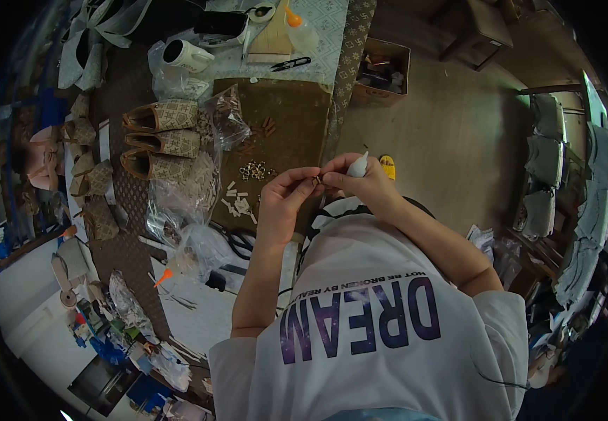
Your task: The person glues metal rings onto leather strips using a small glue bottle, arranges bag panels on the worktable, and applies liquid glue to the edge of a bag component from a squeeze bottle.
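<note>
My left hand (284,200) is closed, its fingertips pinching a small dark brown piece (317,180) with a shiny part, too small to name. The fingertips of my right hand (370,188) meet it from the other side. A small white squeeze bottle (358,167) with a pointed nozzle is tucked in my right hand, nozzle facing away from me. Beyond my left hand, a pile of small metal rings (256,170) lies on a brown board (286,105). Short white strips (239,204) and brown pieces (269,126) lie close by.
Patterned slip-on shoes (171,140) stand left of the board, beside clear plastic bags (230,119). Black-handled scissors (237,242) lie near my left forearm. Thread snips (291,64) and an orange-capped bottle (302,35) are farther off. A cardboard box (381,91) sits right of the table.
</note>
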Available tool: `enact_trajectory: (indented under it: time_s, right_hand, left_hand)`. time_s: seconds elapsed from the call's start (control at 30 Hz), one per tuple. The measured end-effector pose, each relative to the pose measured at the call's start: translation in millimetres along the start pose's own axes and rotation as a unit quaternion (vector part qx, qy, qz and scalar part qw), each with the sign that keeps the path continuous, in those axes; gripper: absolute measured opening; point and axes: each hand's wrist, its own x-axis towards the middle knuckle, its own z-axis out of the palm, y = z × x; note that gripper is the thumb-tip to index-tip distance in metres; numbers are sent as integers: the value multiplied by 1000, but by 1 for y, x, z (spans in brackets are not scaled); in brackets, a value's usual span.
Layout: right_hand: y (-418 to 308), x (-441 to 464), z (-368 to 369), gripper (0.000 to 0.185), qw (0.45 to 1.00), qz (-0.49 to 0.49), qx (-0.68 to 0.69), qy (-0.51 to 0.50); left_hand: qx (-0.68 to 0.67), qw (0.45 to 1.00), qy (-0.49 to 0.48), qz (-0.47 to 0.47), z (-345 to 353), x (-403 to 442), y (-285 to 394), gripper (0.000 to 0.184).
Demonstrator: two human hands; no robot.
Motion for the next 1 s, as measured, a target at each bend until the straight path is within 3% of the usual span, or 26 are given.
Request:
enact_trajectory:
  time_s: [0.23,0.37,0.53,0.73,0.93,1.0]
  right_hand:
    - [2,-3,3,9,999,-40,14,20]
    - [2,-6,2,10,992,-70,-102,34]
    - [0,-6,0,12,983,-44,-177,21]
    - [1,-8,5,9,996,-53,-67,36]
    - [0,-7,2,24,997,-25,-63,45]
    - [-7,-10,6,28,954,-123,-254,106]
  left_hand:
    - [36,999,6,2,2,0,2,20]
    - [118,991,43,35,10,-3,7,18]
    - [115,992,32,37,9,-2,5,19]
    - [64,998,20,7,6,-4,5,19]
    - [33,998,47,7,1,-2,1,20]
    - [-8,998,65,-19,-2,-1,2,20]
